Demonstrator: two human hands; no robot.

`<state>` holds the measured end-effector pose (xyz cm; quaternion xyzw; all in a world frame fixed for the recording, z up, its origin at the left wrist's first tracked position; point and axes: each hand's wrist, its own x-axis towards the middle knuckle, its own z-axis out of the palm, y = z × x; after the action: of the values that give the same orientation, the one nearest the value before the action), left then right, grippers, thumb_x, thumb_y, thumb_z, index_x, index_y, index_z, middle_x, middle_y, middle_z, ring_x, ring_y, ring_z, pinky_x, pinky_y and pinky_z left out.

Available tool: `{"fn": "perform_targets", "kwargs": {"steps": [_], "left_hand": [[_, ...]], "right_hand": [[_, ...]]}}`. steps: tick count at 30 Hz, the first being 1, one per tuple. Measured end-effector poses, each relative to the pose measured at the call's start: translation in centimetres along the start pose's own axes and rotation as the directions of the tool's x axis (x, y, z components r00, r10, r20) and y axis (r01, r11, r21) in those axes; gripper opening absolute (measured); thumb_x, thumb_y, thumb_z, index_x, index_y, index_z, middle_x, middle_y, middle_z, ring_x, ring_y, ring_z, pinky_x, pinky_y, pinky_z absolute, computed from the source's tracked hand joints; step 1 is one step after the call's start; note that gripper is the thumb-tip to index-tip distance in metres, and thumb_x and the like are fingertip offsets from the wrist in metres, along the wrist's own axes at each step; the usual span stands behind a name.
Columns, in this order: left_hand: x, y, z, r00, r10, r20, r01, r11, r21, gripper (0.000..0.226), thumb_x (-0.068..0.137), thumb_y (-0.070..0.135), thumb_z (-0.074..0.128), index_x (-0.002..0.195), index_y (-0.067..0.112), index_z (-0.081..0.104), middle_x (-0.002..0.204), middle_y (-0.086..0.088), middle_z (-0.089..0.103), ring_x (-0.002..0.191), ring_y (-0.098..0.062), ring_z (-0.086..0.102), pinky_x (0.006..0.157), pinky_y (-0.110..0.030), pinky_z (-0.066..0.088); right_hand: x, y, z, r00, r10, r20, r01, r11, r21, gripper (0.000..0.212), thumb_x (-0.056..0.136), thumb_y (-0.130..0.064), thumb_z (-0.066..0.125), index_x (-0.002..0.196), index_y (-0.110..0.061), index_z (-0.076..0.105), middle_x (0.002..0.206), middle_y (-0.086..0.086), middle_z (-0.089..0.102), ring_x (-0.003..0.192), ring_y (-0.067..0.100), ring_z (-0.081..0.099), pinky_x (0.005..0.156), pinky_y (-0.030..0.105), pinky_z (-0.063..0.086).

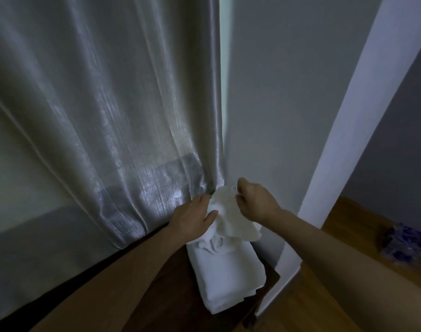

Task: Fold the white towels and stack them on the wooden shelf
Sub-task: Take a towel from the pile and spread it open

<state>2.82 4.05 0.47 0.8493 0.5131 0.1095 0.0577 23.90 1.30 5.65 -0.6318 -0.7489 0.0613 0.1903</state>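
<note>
On the dark wooden shelf (171, 291), against the grey wall (276, 104) and beside the silvery curtain (108, 116), a stack of folded white towels (226, 276) is observed. A loose white towel (231, 219) is held crumpled above the stack. Its upper edge is pinched by the right hand (255, 200). The left hand (195, 219) is laid against its side, fingers extended. A blue-patterned package (403, 245) is noted on the wooden floor (307, 303).

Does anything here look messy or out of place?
Yes. A crumpled white towel sits bunched on the neat folded stack on the dark wooden shelf. The right hand pinches its corner; the left hand rests against it.
</note>
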Motion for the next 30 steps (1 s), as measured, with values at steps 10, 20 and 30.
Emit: {"fn": "perform_targets", "kwargs": {"steps": [10, 20, 30], "left_hand": [[-0.3, -0.1, 0.7, 0.999, 0.043, -0.002, -0.043, 0.998, 0.044, 0.056, 0.1, 0.055, 0.042, 0.14, 0.016, 0.041, 0.113, -0.008, 0.064, 0.093, -0.028, 0.068, 0.073, -0.037, 0.053], [-0.2, -0.8, -2.1, 0.969, -0.113, -0.22, 0.048, 0.958, -0.281, 0.024, 0.106, 0.028, 0.042, 0.113, 0.011, 0.057, 0.077, -0.007, 0.067, 0.058, -0.016, 0.054, 0.055, -0.029, 0.036], [1.2, -0.7, -9.6, 0.931, -0.139, -0.338, 0.003, 0.928, -0.373, 0.023, 0.104, 0.024, 0.044, 0.119, 0.018, 0.06, 0.083, -0.009, 0.069, 0.077, -0.031, 0.065, 0.066, -0.038, 0.047]], "right_hand": [[4.6, -2.8, -5.0, 0.964, -0.13, -0.232, 0.161, 0.98, 0.119, 0.012, 0.095, -0.01, 0.057, 0.09, -0.01, 0.046, 0.069, 0.001, 0.051, 0.057, 0.017, 0.046, 0.052, 0.031, 0.032], [5.4, -6.0, -6.0, 0.936, -0.218, -0.277, 0.262, 0.956, 0.133, 0.009, 0.095, -0.012, 0.057, 0.092, -0.005, 0.05, 0.075, 0.009, 0.059, 0.065, 0.027, 0.056, 0.058, 0.04, 0.046], [4.4, -4.2, -4.4, 0.982, -0.183, 0.038, 0.175, 0.972, 0.159, 0.063, 0.08, -0.021, 0.073, 0.128, -0.005, 0.036, 0.098, 0.001, 0.056, 0.083, 0.023, 0.061, 0.061, 0.027, 0.05]]}}
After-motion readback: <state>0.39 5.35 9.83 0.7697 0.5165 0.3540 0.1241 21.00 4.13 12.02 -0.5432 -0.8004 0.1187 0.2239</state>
